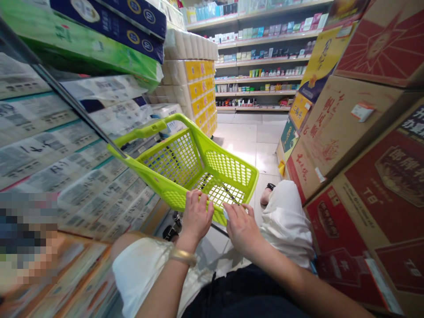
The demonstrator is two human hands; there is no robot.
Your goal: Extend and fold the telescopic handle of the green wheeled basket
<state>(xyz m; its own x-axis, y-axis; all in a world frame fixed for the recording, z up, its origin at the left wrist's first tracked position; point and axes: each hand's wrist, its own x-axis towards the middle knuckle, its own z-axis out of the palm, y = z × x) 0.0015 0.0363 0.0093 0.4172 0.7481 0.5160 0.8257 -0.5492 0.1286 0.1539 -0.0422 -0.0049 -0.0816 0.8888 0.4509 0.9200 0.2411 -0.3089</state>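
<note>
In front of me a lime-green rolling shopping basket stands tilted on the floor, with nothing lying inside it. My left hand has its fingers hooked over the near rim; a gold bangle circles that wrist. Just to its right, my right hand is curled over the same rim. A small whitish bit shows beside the right hand's index finger; its kind cannot be made out. From the basket's left side a long metal pull handle slants up and left.
Stacked tissue packs line the left side, with toilet roll bundles farther on. Printed cartons rise close on my right. Shelves of bottles and boxes cross the far end, beyond the tiled floor.
</note>
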